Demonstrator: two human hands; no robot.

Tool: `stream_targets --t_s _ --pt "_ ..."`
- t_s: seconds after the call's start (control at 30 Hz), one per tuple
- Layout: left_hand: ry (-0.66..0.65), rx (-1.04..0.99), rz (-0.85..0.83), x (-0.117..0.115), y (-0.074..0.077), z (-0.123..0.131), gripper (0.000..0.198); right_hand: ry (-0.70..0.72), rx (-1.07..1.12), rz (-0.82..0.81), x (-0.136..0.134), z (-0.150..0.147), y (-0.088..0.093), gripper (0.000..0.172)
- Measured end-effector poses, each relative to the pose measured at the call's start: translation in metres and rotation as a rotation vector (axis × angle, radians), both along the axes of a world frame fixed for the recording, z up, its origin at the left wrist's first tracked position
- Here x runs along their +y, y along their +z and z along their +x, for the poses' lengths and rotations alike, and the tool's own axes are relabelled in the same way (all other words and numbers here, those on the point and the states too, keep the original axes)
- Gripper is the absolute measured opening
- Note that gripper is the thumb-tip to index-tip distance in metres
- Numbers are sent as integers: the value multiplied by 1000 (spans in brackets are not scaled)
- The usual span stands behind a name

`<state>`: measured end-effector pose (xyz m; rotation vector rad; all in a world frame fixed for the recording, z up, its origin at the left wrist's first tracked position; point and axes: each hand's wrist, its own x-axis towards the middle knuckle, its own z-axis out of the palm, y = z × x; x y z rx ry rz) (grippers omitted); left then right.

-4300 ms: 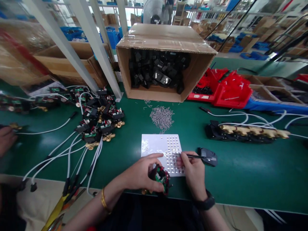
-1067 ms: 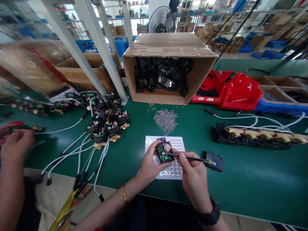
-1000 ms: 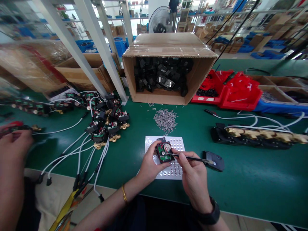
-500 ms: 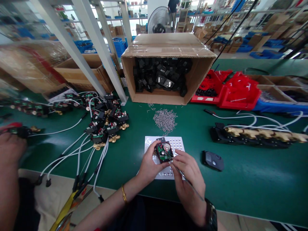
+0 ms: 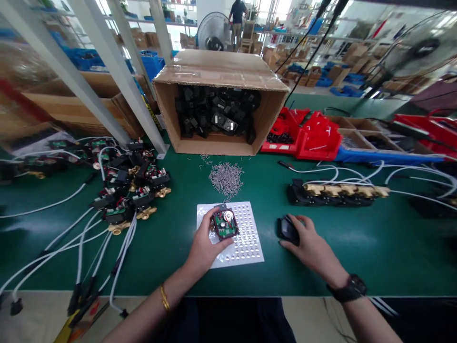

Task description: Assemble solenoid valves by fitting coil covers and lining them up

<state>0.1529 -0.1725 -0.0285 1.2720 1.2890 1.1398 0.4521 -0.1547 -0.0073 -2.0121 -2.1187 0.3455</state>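
Note:
My left hand (image 5: 205,243) is closed around an open black housing with a green circuit board (image 5: 226,225), its inside facing up. A round pale metal part and red wires show on the board. Beneath this unit lies a white sheet (image 5: 256,255) dotted with rows of small shiny discs. To the right, my right hand (image 5: 312,243) grips a black plastic cover (image 5: 286,230) at the table, thumb and fingers on its edges. Whether the cover touches the table I cannot tell.
Loose small screws (image 5: 226,178) lie piled beyond the sheet. A carton (image 5: 217,69) of black covers stands behind them. Wired assemblies with brass fittings (image 5: 132,190) crowd the left; a row of brass-fitted units (image 5: 339,193) lies right. Red bins (image 5: 317,138) stand at back right.
My right hand has left the circuit board unit and moved right onto the black cover. The thin metal tool it held is out of sight. My view has shifted right.

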Motion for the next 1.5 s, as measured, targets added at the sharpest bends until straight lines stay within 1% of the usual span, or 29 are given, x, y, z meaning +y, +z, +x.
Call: stream_targets --t_s 0.07,0.13,0.17,0.2,0.27,0.33,0.4,0.47,0.53,0.6,0.67,0.73,0.8,0.87,0.9,0.97,1.0,1.03,1.07,1.1,1.13,1.17,1.23,1.3,1.33,1.37,1.4,1.47,1.5 --pt "-9 14 18 0 0 0 73 14 12 -41 4 3 -10 53" --pt "-10 57 72 -1 -1 -1 73 -45 105 4 7 -1 -10 51" --pt "-2 89 118 -1 -2 -1 73 -95 201 11 7 -6 -6 51" --pt "8 127 171 -1 -3 -1 72 -158 345 -1 7 -13 -1 52" --pt "10 205 275 -1 -2 -1 64 -290 783 -110 3 -31 11 51" --pt "-21 273 340 -2 -1 -1 48 -376 1293 -312 -2 -51 20 48" --pt "-62 323 372 -2 1 -1 35 -412 1667 -506 -6 -70 24 44" --pt "-96 353 385 -2 1 0 30 -434 1853 -645 -6 -86 25 39" --pt "-102 336 384 -2 -1 1 31 -448 1946 -708 -5 -97 22 35" --pt "-54 249 360 -2 -3 3 41 -419 1985 -727 -5 -105 20 33" --pt "1 156 292 -2 -4 5 64 -361 1969 -706 -6 -110 18 31" --pt "-1 145 225 -2 -1 4 83 -307 1896 -651 -9 -114 18 30" --pt "-55 207 202 -2 3 1 82 -248 1720 -538 -12 -114 19 32" --pt "-119 225 194 -1 7 -4 71 -155 1365 -358 -12 -112 20 35" --pt "-145 206 182 0 7 -7 67 -118 1121 -250 -11 -111 19 37" --pt "-169 128 140 0 5 -12 68 -89 588 -73 -9 -106 15 40" --pt "-166 85 113 0 3 -13 70 -93 361 -23 -7 -104 13 42" --pt "-151 46 84 -1 1 -15 72 -102 195 6 -5 -101 9 44" --pt "-127 11 54 -2 -2 -15 72 -106 103 28 -3 -97 6 46" --pt "-101 -17 29 -3 -3 -16 72 -93 90 53 -1 -94 3 47" --pt "-74 -33 10 -5 -4 -15 71 -74 151 95 0 -90 2 44" --pt "-51 -33 0 -6 -5 -15 70 -71 273 150 1 -86 1 39" --pt "-21 9 7 -9 -5 -12 69 -120 630 280 0 -82 4 31" --pt "-2 77 26 -12 -4 -9 69 -200 1010 390 -4 -84 11 40" --pt "7 110 38 -12 -4 -8 70 -236 1159 400 -8 -87 15 44" --pt "15 139 50 -13 -4 -7 71 -263 1274 370 -13 -93 19 47" --pt "20 161 60 -13 -4 -5 71 -278 1353 291 -18 -100 23 48" --pt "25 186 70 -14 -6 -4 73 -291 1435 60 -29 -115 29 44" --pt "28 190 73 -14 -7 -3 73 -280 1445 -30 -34 -122 30 40"
